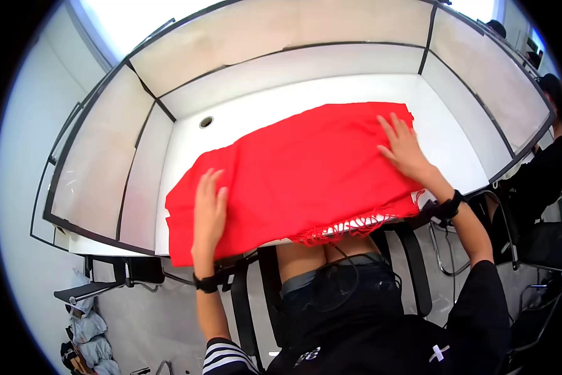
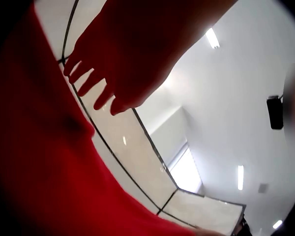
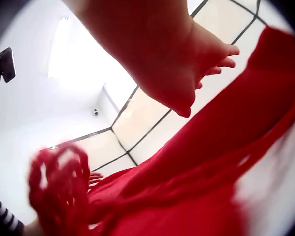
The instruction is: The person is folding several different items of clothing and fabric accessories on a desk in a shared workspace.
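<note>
A red scarf (image 1: 306, 165) with a knotted fringe (image 1: 340, 231) lies spread in a wide band over the white desk, its near edge hanging at the desk's front. Over its left end is my left hand (image 1: 210, 209), fingers straight and pointing away from me. In the left wrist view this hand (image 2: 128, 59) hovers above the red fabric with its fingers apart. My right hand (image 1: 407, 150) is over the scarf's far right part, fingers spread and thumb out to the left. The right wrist view shows loose fringe (image 3: 61, 182) close to the camera. Neither hand grips anything.
Low partition panels (image 1: 287, 34) stand around the desk (image 1: 249, 106) at the back and both sides. A round cable hole (image 1: 206, 122) is at the back left. Chairs stand below the desk, and a person in black (image 1: 537, 181) sits at the far right.
</note>
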Tool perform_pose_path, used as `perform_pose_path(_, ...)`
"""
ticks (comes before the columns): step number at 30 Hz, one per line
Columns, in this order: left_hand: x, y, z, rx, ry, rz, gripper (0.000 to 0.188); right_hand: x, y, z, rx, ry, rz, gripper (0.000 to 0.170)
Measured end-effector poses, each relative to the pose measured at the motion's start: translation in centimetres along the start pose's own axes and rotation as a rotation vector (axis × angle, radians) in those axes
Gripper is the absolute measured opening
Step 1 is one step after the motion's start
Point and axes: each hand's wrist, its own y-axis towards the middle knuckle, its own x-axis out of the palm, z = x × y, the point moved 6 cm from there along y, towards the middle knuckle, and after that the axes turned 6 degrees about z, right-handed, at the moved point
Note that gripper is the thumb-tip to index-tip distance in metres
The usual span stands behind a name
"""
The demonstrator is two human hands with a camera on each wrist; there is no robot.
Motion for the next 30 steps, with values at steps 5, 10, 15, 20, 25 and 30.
perform_pose_path(5,7.5,-1.0,4.3,0.347,0.14,-0.335,0.043,3.9,-1.6,-9.3,-0.371,0.119,-0.164,0.062)
perform_pose_path(10,3.0,0.9,-5.5,-0.011,0.495,-0.19,0.049,3.2,-2.1,-7.0,-0.323,0.149,-0.126,0.056)
perform_pose_path(15,-2.7,0.2,-16.7,-0.049,0.473,-0.071,0.051,2.6,-2.5,-3.9,-0.321,0.161,-0.048,0.053)
perform_pose_path(20,-2.7,-0.2,-12.1,-0.291,0.293,-0.064,0.044,1.7,-2.8,-0.7,-0.298,0.14,-0.098,0.052)
perform_pose_path(25,-1.4,7.6,-13.5,-0.065,0.278,0.092,0.019,0.9,-3.6,3.0,-0.261,0.13,-0.146,0.051)
perform_pose_path(30,-2.4,10.9,-9.8,-0.006,0.21,0.348,0.019,0.2,-4.1,4.4,-0.229,0.153,-0.139,0.05)
